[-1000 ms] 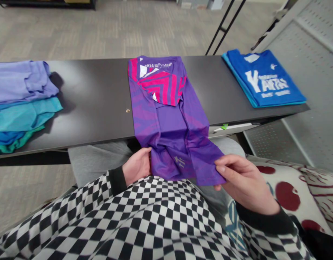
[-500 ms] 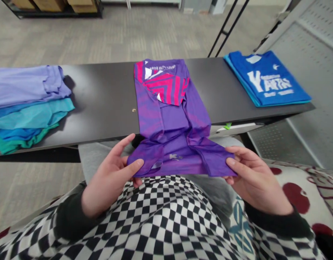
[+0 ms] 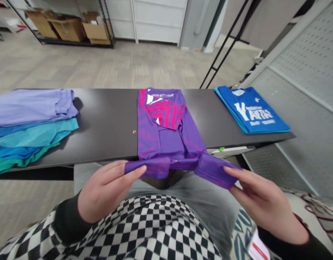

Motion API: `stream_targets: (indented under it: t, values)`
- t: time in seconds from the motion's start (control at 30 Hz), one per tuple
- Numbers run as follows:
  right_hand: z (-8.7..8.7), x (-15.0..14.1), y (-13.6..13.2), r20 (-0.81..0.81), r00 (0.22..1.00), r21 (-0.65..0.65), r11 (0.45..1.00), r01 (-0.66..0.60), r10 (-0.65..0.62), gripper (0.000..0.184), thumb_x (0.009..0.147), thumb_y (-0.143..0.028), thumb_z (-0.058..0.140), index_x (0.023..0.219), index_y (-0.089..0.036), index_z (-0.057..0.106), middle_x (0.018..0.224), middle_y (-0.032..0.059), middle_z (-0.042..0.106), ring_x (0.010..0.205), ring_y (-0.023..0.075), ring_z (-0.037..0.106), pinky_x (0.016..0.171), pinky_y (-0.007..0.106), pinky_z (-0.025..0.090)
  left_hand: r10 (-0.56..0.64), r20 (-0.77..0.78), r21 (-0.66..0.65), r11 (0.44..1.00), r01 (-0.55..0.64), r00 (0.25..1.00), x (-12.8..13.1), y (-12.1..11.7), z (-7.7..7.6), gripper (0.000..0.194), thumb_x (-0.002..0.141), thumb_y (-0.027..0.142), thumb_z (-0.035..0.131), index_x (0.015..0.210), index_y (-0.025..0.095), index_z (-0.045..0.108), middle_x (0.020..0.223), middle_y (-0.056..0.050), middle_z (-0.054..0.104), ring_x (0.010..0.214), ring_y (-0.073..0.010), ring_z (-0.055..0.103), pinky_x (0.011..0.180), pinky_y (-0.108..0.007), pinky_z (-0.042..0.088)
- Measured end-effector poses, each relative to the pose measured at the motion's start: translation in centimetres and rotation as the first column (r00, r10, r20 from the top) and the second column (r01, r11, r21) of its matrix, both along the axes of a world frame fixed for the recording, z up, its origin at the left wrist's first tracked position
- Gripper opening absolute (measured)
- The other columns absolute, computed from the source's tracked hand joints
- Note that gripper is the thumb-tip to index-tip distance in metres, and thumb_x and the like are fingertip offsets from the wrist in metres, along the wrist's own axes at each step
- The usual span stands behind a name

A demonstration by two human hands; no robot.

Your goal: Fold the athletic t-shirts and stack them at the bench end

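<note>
A purple shirt (image 3: 170, 142) with pink stripes and white print lies partly folded on the dark table, its near end hanging past the front edge. My left hand (image 3: 105, 187) pinches the left corner of that end between thumb and fingers. At the opposite corner, my right hand (image 3: 264, 200) grips the cloth the same way. Between the hands the near edge is turned up into a band, held just off the table's front edge above my lap. The underside of the band and some fingertips are hidden.
On the dark table (image 3: 107, 126), a pile of lavender, teal and green shirts (image 3: 36, 108) lies left. Folded blue shirts (image 3: 254, 110) are stacked right. A grey perforated panel (image 3: 304, 83) stands beside the right end. Cardboard boxes (image 3: 67, 29) sit on a rack beyond.
The shirt's near edge has been lifted and turned over toward the table, with both hands still holding its corners. The camera view has tilted up, showing more of the room.
</note>
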State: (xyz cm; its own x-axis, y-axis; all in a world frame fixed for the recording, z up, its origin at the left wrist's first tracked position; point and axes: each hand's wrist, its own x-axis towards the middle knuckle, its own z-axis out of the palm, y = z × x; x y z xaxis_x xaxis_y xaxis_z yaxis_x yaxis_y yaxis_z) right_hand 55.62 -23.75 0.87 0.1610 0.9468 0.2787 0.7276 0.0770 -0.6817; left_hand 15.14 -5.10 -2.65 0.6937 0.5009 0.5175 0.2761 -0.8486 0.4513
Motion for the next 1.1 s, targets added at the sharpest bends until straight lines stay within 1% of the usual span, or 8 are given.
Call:
stream_targets:
  t: [0.13,0.27,0.4,0.53,0.63,0.73,0.83,1.1]
  values:
    - [0.7,1.0,2.4,0.241,0.970,0.148,0.987,-0.055,0.018,0.042,0.097,-0.011,0.071,0.129,-0.035,0.084,0.111,0.0036,0.087,0.085,0.0234,0.084,0.079,0.033,0.069,0.039,0.006,0.253,0.967,-0.039,0.999,1.1,2.6,0.7,0.057,0.101,0.003,0.068,0.150,0.032,0.071,0.110,-0.002,0.082,0.100,-0.0189,0.079,0.101,-0.032,0.065]
    - [2.1,1.6,5.1,0.248,0.968,0.176,0.981,-0.085,0.039,0.039,0.099,-0.013,0.072,0.130,-0.034,0.083,0.105,0.0041,0.084,0.086,0.0221,0.082,0.073,0.031,0.063,0.040,-0.041,0.283,0.959,-0.027,0.998,1.7,5.2,1.5,0.045,0.106,0.009,0.062,0.146,0.028,0.071,0.095,-0.002,0.073,0.085,-0.0169,0.071,0.081,-0.028,0.060]
    - [3.3,2.5,8.8,0.181,0.981,0.173,0.980,-0.101,0.069,0.030,0.100,-0.020,0.077,0.124,-0.036,0.086,0.098,0.0051,0.076,0.085,0.0214,0.075,0.070,0.031,0.059,-0.074,-0.017,0.095,0.993,0.076,0.997,2.6,7.9,3.1,0.044,0.103,0.012,0.065,0.143,0.028,0.074,0.084,0.000,0.064,0.075,-0.0150,0.062,0.072,-0.026,0.052]
    - [3.5,4.2,12.7,-0.071,0.989,0.099,0.987,-0.124,0.131,0.008,0.099,-0.037,0.083,0.102,-0.032,0.087,0.126,0.0098,0.076,0.114,0.0289,0.076,0.093,0.038,0.065,-0.192,0.134,-0.194,0.957,0.216,0.972,4.0,11.0,4.7,0.032,0.101,0.014,0.066,0.125,0.027,0.082,0.094,-0.004,0.068,0.083,-0.0158,0.065,0.075,-0.027,0.053]
    - [2.1,5.2,15.9,-0.518,0.844,-0.033,0.983,-0.180,0.137,0.022,0.099,-0.051,0.081,0.105,-0.030,0.083,0.142,0.0115,0.077,0.128,0.0372,0.075,0.103,0.051,0.065,-0.213,0.283,-0.492,0.805,0.332,0.935,5.6,13.7,4.5,0.015,0.102,0.023,0.070,0.105,0.021,0.085,0.111,-0.010,0.076,0.101,-0.0226,0.073,0.090,-0.033,0.060]
    - [0.2,5.3,19.9,-0.772,0.635,-0.103,0.984,-0.147,0.014,0.030,0.093,-0.053,0.084,0.110,-0.028,0.083,0.121,0.0105,0.085,0.117,0.0388,0.080,0.099,0.054,0.066,-0.006,0.463,-0.805,0.414,0.424,0.886,7.9,16.6,3.1,0.016,0.094,0.033,0.079,0.100,0.019,0.082,0.098,-0.010,0.079,0.087,-0.0229,0.076,0.079,-0.033,0.062]
    - [-0.9,5.0,24.7,-0.837,0.546,-0.096,0.992,-0.087,-0.033,0.026,0.088,-0.043,0.083,0.108,-0.026,0.085,0.117,0.0076,0.087,0.122,0.0379,0.079,0.108,0.055,0.063,0.243,0.476,-0.878,0.077,0.472,0.845,10.4,19.5,2.0,0.017,0.082,0.026,0.084,0.096,0.017,0.079,0.086,-0.007,0.078,0.075,-0.0207,0.075,0.072,-0.031,0.064]
    - [-2.0,7.2,39.0,-0.886,0.431,-0.277,0.940,-0.199,-0.170,0.026,0.088,-0.032,0.072,0.110,-0.023,0.082,0.107,0.0069,0.088,0.107,0.0312,0.084,0.100,0.047,0.068,0.411,0.449,-0.871,0.003,0.492,0.793,16.1,31.2,1.6,0.031,0.081,0.011,0.065,0.108,0.011,0.081,0.101,-0.014,0.083,0.088,-0.0248,0.081,0.086,-0.040,0.070]
